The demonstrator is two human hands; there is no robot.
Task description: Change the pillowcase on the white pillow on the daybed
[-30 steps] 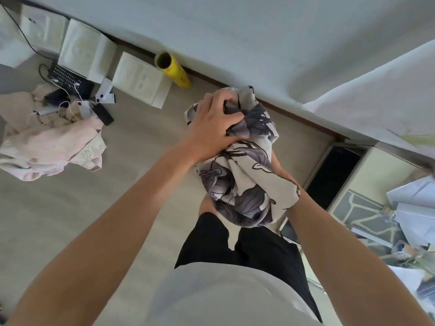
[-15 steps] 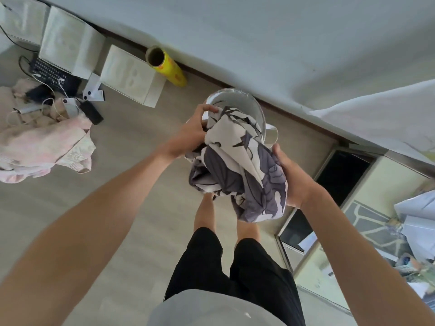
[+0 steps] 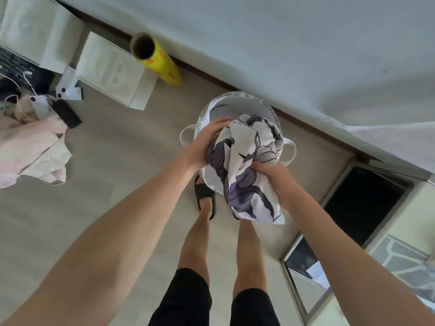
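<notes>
Right now both hands are gripping the bunched pillowcase over the basket mouth, left hand clutching at ten o'clock nearer the rim, right hand squeezing at four o'clock, bundle running lengthwise between them

We can read no words, brands or numbers anywhere. The white boxes far to the left of our left hand show only faint embossed shapes, too blurred to read.
</notes>
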